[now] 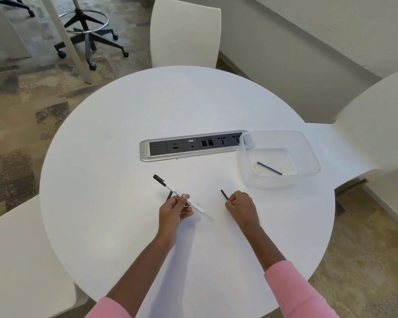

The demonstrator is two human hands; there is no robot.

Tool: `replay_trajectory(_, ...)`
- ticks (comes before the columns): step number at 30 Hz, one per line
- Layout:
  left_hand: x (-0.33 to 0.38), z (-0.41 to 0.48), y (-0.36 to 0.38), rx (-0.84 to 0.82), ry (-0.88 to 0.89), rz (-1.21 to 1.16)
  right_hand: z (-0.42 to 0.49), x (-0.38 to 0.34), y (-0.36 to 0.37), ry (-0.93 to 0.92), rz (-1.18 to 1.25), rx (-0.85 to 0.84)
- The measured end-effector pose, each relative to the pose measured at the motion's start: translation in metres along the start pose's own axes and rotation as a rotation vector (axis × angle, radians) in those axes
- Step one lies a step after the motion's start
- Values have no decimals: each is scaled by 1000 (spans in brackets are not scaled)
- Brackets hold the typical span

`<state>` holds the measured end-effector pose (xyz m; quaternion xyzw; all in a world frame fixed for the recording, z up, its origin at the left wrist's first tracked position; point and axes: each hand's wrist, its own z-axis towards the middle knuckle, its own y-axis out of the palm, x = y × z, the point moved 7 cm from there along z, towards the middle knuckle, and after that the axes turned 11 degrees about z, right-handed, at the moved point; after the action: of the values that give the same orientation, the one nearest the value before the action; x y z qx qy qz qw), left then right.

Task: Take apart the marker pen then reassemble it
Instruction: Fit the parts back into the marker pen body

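White marker barrel point(184, 198) sits clamped in the left hand point(174, 208) above the counter point(124, 125), black tip pointing toward the far-left edge. The right hand point(240, 206) is closed around a short black piece point(224, 194). Farther right, a clear container point(308, 154) holds a thin black rod point(269, 168).

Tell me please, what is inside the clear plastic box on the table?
Inside the clear plastic box lies one thin dark rod, slanting across the bottom. Nothing else shows in it. The box overlaps the right end of the socket panel, which still shows through its wall.
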<state>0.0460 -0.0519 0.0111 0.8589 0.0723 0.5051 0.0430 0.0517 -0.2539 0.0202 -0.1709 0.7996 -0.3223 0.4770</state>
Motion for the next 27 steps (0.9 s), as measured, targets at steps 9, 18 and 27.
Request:
replay_trajectory(9,11,-5,8,-35,-117,-302,-32,2,-12,45,504,-18)
replay_trajectory(18,19,-14,22,-81,-264,-517,-62,-49,-43,-148,1152,24)
replay_trajectory(27,28,-25,34,-96,-337,-663,-81,-73,-51,-271,1153,36)
